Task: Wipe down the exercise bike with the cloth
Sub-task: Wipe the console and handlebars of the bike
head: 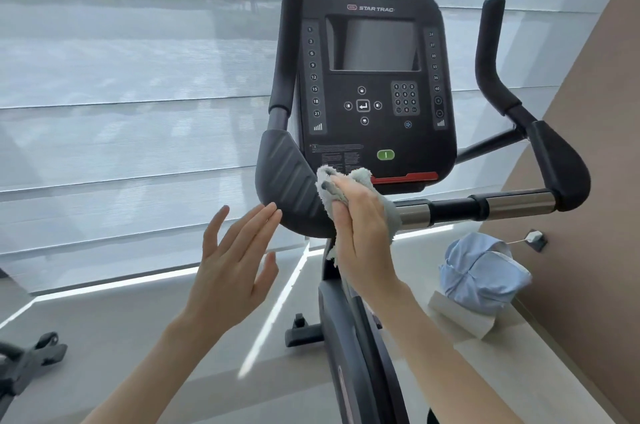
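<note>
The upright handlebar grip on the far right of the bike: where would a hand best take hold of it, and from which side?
Grip the upright handlebar grip mid-length, along its straight padded section, coming from the rider's side and wrapping fingers around it. It is round, clear on every side, and bends only lower down.

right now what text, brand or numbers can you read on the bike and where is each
"STAR TRAC": on the console, above the screen.
"1 3 6 9 12 15 18 21": left button column.
"24 27 30 33 36 40": right button column.
"1" to "9": keypad; its bottom row is blurred.
Fine print left of the green button: too small to read.
</note>
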Demonstrator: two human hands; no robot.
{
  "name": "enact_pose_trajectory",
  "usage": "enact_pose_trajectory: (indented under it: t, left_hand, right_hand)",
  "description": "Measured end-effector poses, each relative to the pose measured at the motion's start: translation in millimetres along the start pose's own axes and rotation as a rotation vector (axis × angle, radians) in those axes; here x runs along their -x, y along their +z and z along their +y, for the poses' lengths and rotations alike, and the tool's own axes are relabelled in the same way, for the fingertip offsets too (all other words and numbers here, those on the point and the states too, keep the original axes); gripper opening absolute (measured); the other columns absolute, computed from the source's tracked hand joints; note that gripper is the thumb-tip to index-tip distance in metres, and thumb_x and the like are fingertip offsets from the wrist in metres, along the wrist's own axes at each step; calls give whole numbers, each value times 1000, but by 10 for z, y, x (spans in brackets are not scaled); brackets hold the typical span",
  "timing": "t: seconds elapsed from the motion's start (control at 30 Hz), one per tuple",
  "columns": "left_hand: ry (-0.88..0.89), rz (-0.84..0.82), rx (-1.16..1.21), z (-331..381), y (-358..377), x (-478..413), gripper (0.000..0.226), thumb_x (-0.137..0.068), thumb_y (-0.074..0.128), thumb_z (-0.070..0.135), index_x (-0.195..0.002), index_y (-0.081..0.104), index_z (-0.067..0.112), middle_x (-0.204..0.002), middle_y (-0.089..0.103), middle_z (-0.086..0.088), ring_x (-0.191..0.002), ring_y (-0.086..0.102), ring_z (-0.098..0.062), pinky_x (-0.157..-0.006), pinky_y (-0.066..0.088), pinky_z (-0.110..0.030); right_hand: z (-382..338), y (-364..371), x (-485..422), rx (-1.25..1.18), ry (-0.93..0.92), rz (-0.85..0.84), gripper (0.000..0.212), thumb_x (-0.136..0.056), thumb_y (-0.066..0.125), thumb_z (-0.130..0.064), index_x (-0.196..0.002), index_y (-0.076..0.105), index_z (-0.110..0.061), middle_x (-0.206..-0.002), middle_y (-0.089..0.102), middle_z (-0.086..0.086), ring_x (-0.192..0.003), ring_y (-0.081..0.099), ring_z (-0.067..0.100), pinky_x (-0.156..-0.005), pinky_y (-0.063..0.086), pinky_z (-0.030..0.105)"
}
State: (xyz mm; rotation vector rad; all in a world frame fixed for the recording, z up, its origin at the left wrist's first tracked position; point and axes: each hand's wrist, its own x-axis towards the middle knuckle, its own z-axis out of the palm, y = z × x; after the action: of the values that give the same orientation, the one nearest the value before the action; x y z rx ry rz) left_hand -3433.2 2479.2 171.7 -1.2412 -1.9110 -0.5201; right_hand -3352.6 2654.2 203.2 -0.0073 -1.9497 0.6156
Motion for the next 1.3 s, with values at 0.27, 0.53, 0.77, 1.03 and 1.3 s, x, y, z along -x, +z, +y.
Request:
enact_pose_trajectory:
  t: [0.27,0.53,0.77,1.03,1.3]
  left_hand:
    - [-84,23,-45,-191,-115,36,45,-94,46,17,-134,52,-3,-142,51,-13,-131,48,-25,-116,21,-51]
    - [-139,48,-39,-237,-132,93,47,-93,46,17,-136,47,-3,-140,52,-14,-131,46,-26,-117,18,-50]
    - [-116,32,-51,-149,-137,51,46,-94,46,17,-135,49,-1,-139,53,-13,-130,48,-26,-117,19,-50]
    - [-35,-21,-49,111,-34,24,46,-94,47,18,-138,45,4,-141,51,-12,-130,48,-26,-114,26,-55]
    - [-17,-149,-158,398,101,-62,54,-97,41,30,-143,44,2,-151,40,-14,-140,37,-26,-114,24,-56]
  right_hand:
    - [-97,441,-646,84,-131,-521,47,-96,33,-43,-126,59,-17,-136,55,1,-132,43,22,-110,28,53]
    - [56,432,-445,345,-486,-500,36,-90,45,-42,-109,69,-23,-127,62,1,-121,55,29,-100,36,64]
    - [148,168,-209,398,-692,-495,21,-91,53,-16,-101,70,-23,-130,60,3,-121,54,29,-100,37,58]
    - [375,-277,-70,469,-797,-530,35,-93,48,-5,-116,66,-25,-139,52,3,-128,48,28,-100,38,46]
    - [741,-611,91,513,-766,-381,38,-99,43,-5,-123,63,-26,-139,51,2,-130,47,26,-109,33,50]
